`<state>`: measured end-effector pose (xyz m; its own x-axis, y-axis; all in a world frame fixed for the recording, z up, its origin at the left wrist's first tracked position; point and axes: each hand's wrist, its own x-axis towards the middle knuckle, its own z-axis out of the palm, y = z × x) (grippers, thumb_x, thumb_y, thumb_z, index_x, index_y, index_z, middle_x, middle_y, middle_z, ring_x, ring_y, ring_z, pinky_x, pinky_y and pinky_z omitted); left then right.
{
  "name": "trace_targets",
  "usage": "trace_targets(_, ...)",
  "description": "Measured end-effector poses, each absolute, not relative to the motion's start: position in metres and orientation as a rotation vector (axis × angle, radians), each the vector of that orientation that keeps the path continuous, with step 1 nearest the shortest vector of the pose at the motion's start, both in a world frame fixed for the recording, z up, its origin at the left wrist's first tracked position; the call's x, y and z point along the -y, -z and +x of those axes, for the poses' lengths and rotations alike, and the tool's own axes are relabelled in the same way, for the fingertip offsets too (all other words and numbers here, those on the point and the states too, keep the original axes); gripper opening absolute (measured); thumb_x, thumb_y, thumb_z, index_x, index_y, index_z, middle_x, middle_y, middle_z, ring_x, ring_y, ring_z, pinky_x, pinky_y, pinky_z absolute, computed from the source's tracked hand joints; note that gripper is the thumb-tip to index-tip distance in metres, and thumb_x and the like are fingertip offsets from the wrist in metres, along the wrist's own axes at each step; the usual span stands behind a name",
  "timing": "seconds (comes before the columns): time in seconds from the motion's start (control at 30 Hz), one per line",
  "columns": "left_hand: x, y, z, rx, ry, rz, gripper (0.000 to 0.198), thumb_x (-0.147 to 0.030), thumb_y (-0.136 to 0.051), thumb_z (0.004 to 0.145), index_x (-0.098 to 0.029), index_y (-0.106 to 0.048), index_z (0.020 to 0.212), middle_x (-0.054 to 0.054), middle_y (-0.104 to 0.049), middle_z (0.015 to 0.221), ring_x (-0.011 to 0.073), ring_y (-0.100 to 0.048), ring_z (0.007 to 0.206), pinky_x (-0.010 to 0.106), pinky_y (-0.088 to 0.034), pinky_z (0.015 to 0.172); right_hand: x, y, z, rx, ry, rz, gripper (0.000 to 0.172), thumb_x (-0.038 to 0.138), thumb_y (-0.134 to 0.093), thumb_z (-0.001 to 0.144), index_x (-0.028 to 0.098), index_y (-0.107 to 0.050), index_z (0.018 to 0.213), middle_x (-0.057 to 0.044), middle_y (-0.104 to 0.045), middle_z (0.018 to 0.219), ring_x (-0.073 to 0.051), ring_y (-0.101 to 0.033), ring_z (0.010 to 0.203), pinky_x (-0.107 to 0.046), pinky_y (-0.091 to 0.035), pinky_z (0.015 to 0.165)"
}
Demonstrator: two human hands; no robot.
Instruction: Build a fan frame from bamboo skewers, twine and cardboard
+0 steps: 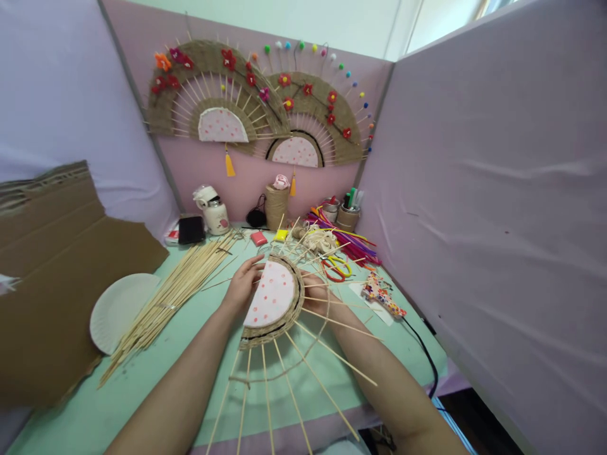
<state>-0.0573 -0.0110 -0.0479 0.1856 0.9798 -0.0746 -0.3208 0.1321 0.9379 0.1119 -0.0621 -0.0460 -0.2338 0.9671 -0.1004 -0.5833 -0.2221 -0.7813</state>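
Half-round stick fan [272, 294] sits tilted between the two hands above the near middle of the green-covered table [190, 388], its pink-dotted panel facing up. The left hand [244, 284] grasps it at the straight edge; the right hand [315, 294] is at the curved side, behind the sticks, and I cannot tell how firmly its fingers close.

A thin twine strand [303, 361] arcs across the bare sticks, well apart from the wrapped band round the panel. Smooth wood could let it slide inward or sag, and a hard pull might bend the thin spokes or space them unevenly. Pressing from behind could also loosen their roots in the band.

Farther out, upper stick tips cross in front of the coiled rope [320, 240] and red-and-yellow scissors [337, 268]; contact is unclear, but turning the fan might snag them. The floral glue gun [383, 296] lies to the right, its black cord [427, 354] running off the edge, where a catching forearm could drag it down; whether it is hot does not show.

No brand or lettering is readable: the red-and-white packet [172, 237] by the flask [215, 213] is too small to make out.
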Motion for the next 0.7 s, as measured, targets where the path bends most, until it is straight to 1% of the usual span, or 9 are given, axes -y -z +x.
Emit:
trace_targets(0.07, 0.011, 0.047, -0.056, -0.847, -1.105, 0.854, 0.039, -0.024, -0.067, 0.069, -0.016, -0.065, 0.107, 0.004, -0.072, 0.085, 0.0144, -0.065, 0.068, 0.023, -0.049, 0.062, 0.062, 0.05, 0.109, 0.741, -1.716, -0.744, 0.02, 0.013, -0.071, 0.06, 0.017, -0.065, 0.078, 0.0, -0.072, 0.065, -0.019, -0.069, 0.069, -0.032, -0.055, 0.07)
trace_targets(0.13, 0.012, 0.046, -0.054, -0.822, -1.076, 0.828, 0.035, -0.031, -0.069, 0.071, -0.014, -0.066, 0.101, 0.005, -0.072, 0.079, 0.0162, -0.066, 0.067, 0.025, -0.05, 0.062, 0.063, 0.052, 0.106, 0.733, -1.713, -0.761, 0.018, 0.016, -0.071, 0.06, 0.018, -0.065, 0.077, 0.0, -0.071, 0.063, -0.018, -0.068, 0.066, -0.031, -0.054, 0.068)
trace_targets(0.17, 0.012, 0.046, -0.054, -0.81, -1.063, 0.818, 0.032, -0.031, -0.071, 0.07, -0.014, -0.067, 0.097, 0.004, -0.072, 0.077, 0.0162, -0.066, 0.066, 0.025, -0.05, 0.061, 0.063, 0.052, 0.105, 0.73, -1.713, -0.769, 0.018, 0.017, -0.071, 0.06, 0.019, -0.065, 0.076, 0.0, -0.071, 0.062, -0.018, -0.068, 0.064, -0.03, -0.054, 0.066)
trace_targets(0.3, 0.013, 0.044, -0.052, -0.767, -1.028, 0.792, 0.024, -0.021, -0.076, 0.064, -0.014, -0.067, 0.085, 0.001, -0.069, 0.071, 0.0124, -0.062, 0.057, 0.022, -0.047, 0.057, 0.065, 0.05, 0.103, 0.733, -1.713, -0.792, 0.018, 0.015, -0.071, 0.057, 0.019, -0.066, 0.074, 0.0, -0.072, 0.064, -0.016, -0.064, 0.058, -0.027, -0.052, 0.058)
trace_targets(0.37, 0.011, 0.042, -0.051, -0.758, -1.021, 0.778, 0.022, -0.017, -0.075, 0.064, -0.015, -0.068, 0.085, 0.0, -0.069, 0.07, 0.0115, -0.061, 0.057, 0.022, -0.047, 0.057, 0.065, 0.049, 0.104, 0.735, -1.704, -0.801, 0.019, 0.013, -0.07, 0.055, 0.019, -0.067, 0.073, 0.0, -0.073, 0.066, -0.015, -0.062, 0.055, -0.025, -0.05, 0.054)
trace_targets(0.47, 0.002, 0.038, -0.05, -0.779, -0.981, 0.76, 0.019, -0.016, -0.073, 0.067, -0.016, -0.068, 0.085, 0.0, -0.07, 0.072, 0.0121, -0.063, 0.059, 0.022, -0.048, 0.06, 0.063, 0.051, 0.103, 0.735, -1.692, -0.813, 0.017, 0.014, -0.07, 0.055, 0.02, -0.067, 0.07, 0.0, -0.071, 0.061, -0.016, -0.062, 0.053, -0.026, -0.05, 0.052)
trace_targets(0.57, -0.012, 0.033, -0.05, -0.846, -0.85, 0.738, 0.016, -0.024, -0.072, 0.071, -0.013, -0.069, 0.081, 0.004, -0.072, 0.07, 0.0157, -0.065, 0.058, 0.025, -0.051, 0.06, 0.062, 0.054, 0.102, 0.731, -1.688, -0.818, 0.015, 0.016, -0.071, 0.056, 0.021, -0.066, 0.069, 0.001, -0.07, 0.058, -0.017, -0.064, 0.055, -0.028, -0.052, 0.056)
trace_targets(0.7, -0.032, 0.025, -0.048, -0.903, -0.659, 0.704, 0.031, -0.042, -0.068, 0.077, -0.011, -0.068, 0.083, 0.009, -0.072, 0.07, 0.0214, -0.068, 0.059, 0.03, -0.053, 0.058, 0.063, 0.054, 0.1, 0.717, -1.65, -0.824, 0.016, 0.018, -0.073, 0.057, 0.02, -0.066, 0.071, -0.001, -0.071, 0.062, -0.021, -0.068, 0.065, -0.033, -0.054, 0.063)
